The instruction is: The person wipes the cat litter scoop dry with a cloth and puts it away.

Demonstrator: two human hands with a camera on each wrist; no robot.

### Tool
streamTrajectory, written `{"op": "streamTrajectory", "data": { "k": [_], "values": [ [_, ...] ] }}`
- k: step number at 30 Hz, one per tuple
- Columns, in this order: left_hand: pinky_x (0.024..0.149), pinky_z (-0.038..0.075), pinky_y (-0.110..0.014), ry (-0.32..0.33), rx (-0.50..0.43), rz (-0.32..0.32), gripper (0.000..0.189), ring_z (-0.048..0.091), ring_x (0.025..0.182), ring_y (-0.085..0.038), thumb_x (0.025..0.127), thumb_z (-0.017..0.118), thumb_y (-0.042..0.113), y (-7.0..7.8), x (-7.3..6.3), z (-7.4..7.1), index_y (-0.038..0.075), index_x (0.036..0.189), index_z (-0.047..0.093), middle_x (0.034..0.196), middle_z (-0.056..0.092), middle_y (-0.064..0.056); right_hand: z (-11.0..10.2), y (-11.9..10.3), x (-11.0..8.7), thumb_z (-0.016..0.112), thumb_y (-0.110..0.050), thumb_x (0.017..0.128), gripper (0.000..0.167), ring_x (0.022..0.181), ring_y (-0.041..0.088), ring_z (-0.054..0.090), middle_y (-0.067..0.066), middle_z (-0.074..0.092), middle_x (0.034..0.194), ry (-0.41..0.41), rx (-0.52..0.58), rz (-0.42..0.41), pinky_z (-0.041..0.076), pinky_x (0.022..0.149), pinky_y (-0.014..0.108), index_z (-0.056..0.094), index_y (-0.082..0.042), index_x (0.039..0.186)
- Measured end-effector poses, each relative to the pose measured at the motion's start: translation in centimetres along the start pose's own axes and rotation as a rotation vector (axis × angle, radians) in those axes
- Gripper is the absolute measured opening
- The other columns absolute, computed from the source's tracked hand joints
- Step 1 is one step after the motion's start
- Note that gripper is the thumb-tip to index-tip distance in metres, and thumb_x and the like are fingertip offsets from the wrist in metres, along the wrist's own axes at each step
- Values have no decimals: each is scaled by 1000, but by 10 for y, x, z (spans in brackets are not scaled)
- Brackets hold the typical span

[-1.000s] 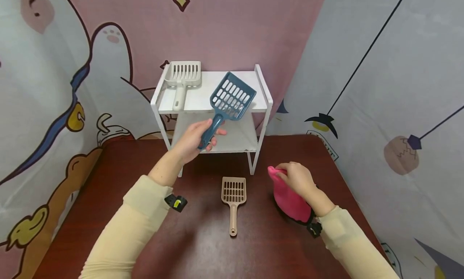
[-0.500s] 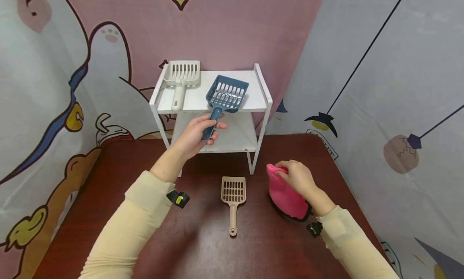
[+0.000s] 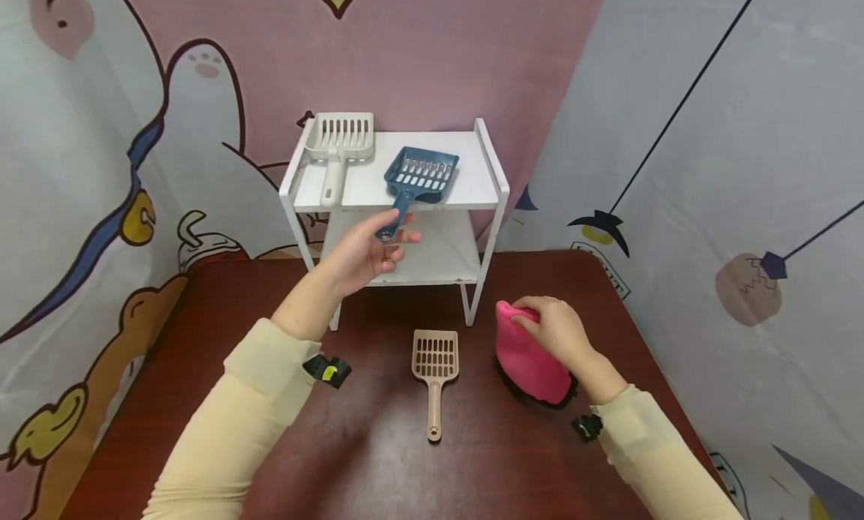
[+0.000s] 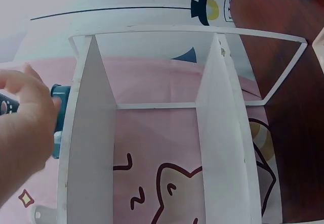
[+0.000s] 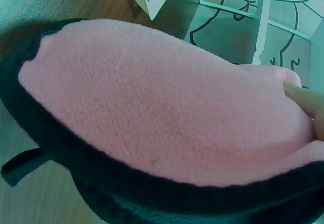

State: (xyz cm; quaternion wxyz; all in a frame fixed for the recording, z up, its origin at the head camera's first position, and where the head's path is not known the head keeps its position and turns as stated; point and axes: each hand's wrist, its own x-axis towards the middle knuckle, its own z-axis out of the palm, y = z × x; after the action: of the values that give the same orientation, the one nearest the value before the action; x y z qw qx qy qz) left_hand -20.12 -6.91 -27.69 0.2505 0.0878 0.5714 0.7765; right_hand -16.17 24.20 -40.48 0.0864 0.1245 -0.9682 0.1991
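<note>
A blue slotted litter scoop (image 3: 421, 173) is at the white rack's top shelf, its pan over the board and its handle jutting past the front edge. My left hand (image 3: 361, 253) pinches the handle's end, thumb on top; the left wrist view shows this hand (image 4: 25, 118) beside the scoop's pan (image 4: 61, 118). To the right, my right hand (image 3: 555, 329) grips the upper end of a pink cloth (image 3: 529, 359) with black edging. Close up in the right wrist view, the cloth (image 5: 152, 102) looks soft and has a dark tab; most fingers are hidden there.
A white litter scoop (image 3: 343, 141) lies on the left of the top shelf of the white rack (image 3: 472, 197). A beige litter scoop (image 3: 435, 359) lies on the dark red table (image 3: 364, 445) between my arms. Printed fabric (image 3: 439, 55) hangs behind the rack.
My left hand has lowered the blue scoop toward the top shelf, and the pan has tipped flatter. The pink cloth has shifted slightly left with my right hand.
</note>
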Motion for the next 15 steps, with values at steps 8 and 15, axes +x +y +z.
{"op": "streamTrajectory", "data": {
  "k": [8,15],
  "values": [
    [43,24,-13,-123,53,14,46,29,49,-2,103,28,22,1,-3,4,-1,143,28,74,49,5,-2,-1,1,72,-22,82,26,80,25,59,14,68,96,-1,20,-2,50,66,37,69,-9,104],
    [42,22,-12,-46,12,-3,44,27,47,-1,103,30,20,3,11,9,-2,141,31,70,46,5,0,-2,-1,73,-23,81,26,76,22,58,12,68,93,-10,14,0,49,63,33,70,-10,104]
  ]
}}
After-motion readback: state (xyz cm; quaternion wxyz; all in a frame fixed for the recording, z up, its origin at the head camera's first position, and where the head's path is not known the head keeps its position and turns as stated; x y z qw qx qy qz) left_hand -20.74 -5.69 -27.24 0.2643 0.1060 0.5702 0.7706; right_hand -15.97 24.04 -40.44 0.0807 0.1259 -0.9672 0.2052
